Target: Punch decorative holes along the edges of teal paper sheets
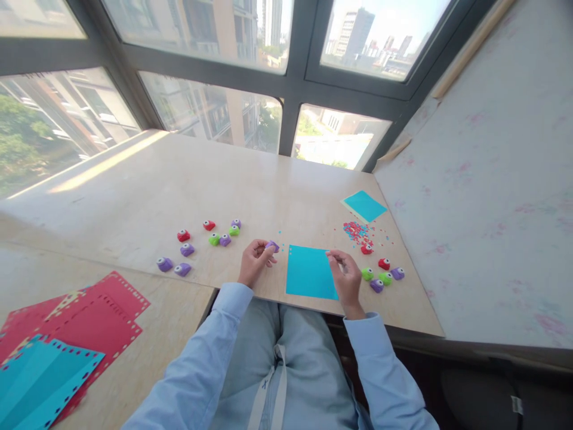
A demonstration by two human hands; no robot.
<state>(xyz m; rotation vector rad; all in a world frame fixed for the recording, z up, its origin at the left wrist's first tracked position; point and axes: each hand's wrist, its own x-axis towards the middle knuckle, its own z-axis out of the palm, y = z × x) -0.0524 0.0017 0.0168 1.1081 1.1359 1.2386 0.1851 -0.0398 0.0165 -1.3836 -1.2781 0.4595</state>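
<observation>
My left hand holds a small purple paper punch pinched between thumb and fingers, just left of a blue paper sheet lying flat near the table's front edge. My right hand rests on the sheet's right edge, fingers curled on it. Right of that hand lie several small punches in red, green and purple.
More small punches are scattered to the left. A pile of red and blue confetti and a second blue sheet lie at the back right. Punched red and blue sheets are stacked on the near-left table. Windows stand behind.
</observation>
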